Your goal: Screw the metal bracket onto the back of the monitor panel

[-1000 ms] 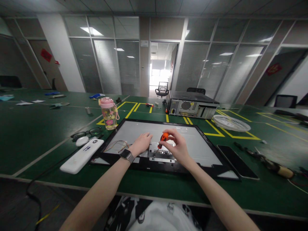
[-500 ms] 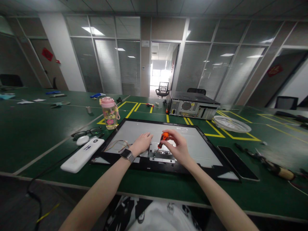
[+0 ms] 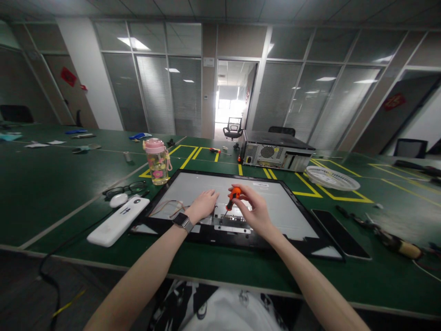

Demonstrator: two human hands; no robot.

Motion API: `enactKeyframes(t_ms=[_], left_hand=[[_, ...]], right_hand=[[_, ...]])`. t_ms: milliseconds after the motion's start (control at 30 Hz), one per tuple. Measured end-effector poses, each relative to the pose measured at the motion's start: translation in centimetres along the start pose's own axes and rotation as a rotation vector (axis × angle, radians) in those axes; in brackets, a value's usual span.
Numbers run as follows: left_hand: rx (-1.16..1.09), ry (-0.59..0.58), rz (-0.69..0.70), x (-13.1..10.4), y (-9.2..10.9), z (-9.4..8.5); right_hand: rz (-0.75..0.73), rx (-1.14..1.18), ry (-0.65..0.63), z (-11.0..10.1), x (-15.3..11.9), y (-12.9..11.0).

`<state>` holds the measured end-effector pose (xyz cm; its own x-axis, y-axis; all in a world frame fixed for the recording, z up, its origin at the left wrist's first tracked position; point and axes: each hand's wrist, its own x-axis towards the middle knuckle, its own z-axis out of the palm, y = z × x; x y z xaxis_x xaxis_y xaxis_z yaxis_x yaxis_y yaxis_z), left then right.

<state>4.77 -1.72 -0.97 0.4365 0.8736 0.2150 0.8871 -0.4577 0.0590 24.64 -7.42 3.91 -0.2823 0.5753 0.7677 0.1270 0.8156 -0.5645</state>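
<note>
A flat display panel (image 3: pixel 289 197) with a black frame lies on the green table in front of me. My right hand (image 3: pixel 254 209) grips a short orange-and-black screwdriver (image 3: pixel 235 194) by its handle. The screwdriver leans, its shaft pointing down to the left end of a metal bracket (image 3: pixel 232 229) near the panel's front edge. My left hand (image 3: pixel 204 204) rests flat on the panel's pale back, left of the screwdriver, fingers stretched forward. Thin coloured wires (image 3: pixel 168 207) lie on the panel left of that hand.
Left of the panel are a white power bank (image 3: pixel 119 223), glasses (image 3: pixel 126 189) and a pink-lidded bottle (image 3: pixel 156 163). A computer case (image 3: pixel 277 154) stands behind it. At the right lie a white plastic basket (image 3: pixel 332 179), a black phone (image 3: pixel 341 233) and a cable bundle (image 3: pixel 389 236).
The screwdriver's handle has tipped very slightly, and the fingers of my right hand have shifted around it. My left hand stays in place on the panel.
</note>
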Motion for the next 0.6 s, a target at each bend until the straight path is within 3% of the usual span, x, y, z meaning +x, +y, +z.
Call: enactKeyframes(t_ms=[200,467,600], left_hand=[[0.015,-0.008,-0.008,0.0,0.2,-0.1],[0.022,0.006,0.003,0.2,-0.2,0.6],[0.025,0.015,0.002,0.4,-0.4,1.0]], right_hand=[[0.053,0.125,-0.078,0.1,0.0,-0.1],[0.019,-0.087,0.095,-0.1,0.3,0.0],[0.055,0.087,-0.001,-0.4,0.2,0.1]])
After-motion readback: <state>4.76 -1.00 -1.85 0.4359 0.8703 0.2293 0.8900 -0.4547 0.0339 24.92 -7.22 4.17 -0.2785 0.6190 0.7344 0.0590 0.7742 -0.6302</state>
